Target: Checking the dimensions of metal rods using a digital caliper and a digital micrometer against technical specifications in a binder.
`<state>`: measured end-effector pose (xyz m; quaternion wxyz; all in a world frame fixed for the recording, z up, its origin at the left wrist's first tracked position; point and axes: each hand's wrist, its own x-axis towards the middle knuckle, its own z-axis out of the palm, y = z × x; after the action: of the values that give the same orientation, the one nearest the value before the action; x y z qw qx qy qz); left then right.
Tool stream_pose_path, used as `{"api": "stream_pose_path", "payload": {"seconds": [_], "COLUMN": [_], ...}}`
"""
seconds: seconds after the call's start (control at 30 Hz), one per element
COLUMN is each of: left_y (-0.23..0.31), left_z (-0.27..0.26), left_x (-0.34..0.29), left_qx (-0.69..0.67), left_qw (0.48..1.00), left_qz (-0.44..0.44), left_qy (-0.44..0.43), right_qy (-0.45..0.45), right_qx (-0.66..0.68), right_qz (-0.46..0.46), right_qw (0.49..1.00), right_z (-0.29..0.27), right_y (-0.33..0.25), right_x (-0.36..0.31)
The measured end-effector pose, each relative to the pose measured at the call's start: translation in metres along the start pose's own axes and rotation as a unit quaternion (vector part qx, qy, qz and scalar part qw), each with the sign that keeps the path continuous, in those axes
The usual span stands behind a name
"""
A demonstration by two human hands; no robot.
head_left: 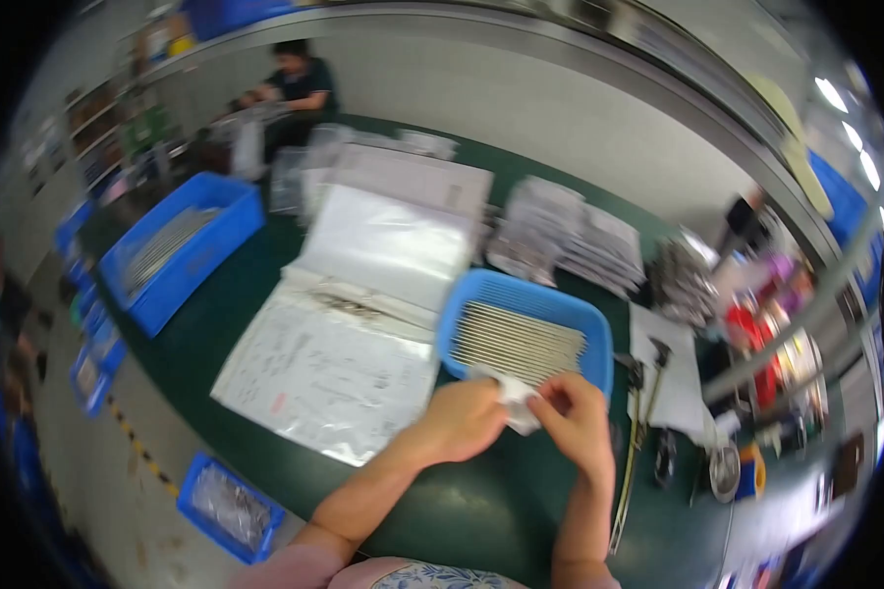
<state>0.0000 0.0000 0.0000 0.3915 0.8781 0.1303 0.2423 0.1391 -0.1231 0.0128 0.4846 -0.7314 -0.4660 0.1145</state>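
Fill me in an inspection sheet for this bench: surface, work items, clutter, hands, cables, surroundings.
Surface: green tabletop, well covered toward the back.
Work items: crumpled white sheet at the near edge of a blue basket holding pale rods.
Clutter: open binder left of the basket; bagged stacks behind; long tools to the right, type unclear.
Grip: left hand and right hand both hold the sheet; left one blurred.
Cables: nothing seen.
Surroundings: seated person at the far left; blue bin with clear bags on the floor.
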Motion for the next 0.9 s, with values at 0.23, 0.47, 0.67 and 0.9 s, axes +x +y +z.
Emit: {"api": "stream_pose_path", "payload": {"seconds": [0.23, 0.47, 0.67, 0.9], "left_y": [0.046, 0.042, 0.009, -0.012], "left_z": [0.011, 0.057, 0.048, 0.018], "left_x": [0.002, 0.001, 0.012, 0.019], "left_qx": [-0.157, -0.280, -0.287, -0.335], "left_qw": [0.955, 0.936, 0.956, 0.931], "left_qz": [0.241, 0.149, -0.053, -0.103], "left_qy": [0.074, 0.152, 0.014, -0.107], "right_qy": [0.104, 0.157, 0.251, 0.142], "right_qx": [0.048, -0.023, -0.020, 0.016], "right_qz": [0.016, -0.031, -0.127, -0.164], "right_qw": [0.993, 0.987, 0.959, 0.976], "right_z": [-0.001, 0.004, 0.008, 0.041], "right_y": [-0.003, -0.010, -0.010, -0.014], "right_x": [-0.025, -0.028, -0.024, -0.030]}}
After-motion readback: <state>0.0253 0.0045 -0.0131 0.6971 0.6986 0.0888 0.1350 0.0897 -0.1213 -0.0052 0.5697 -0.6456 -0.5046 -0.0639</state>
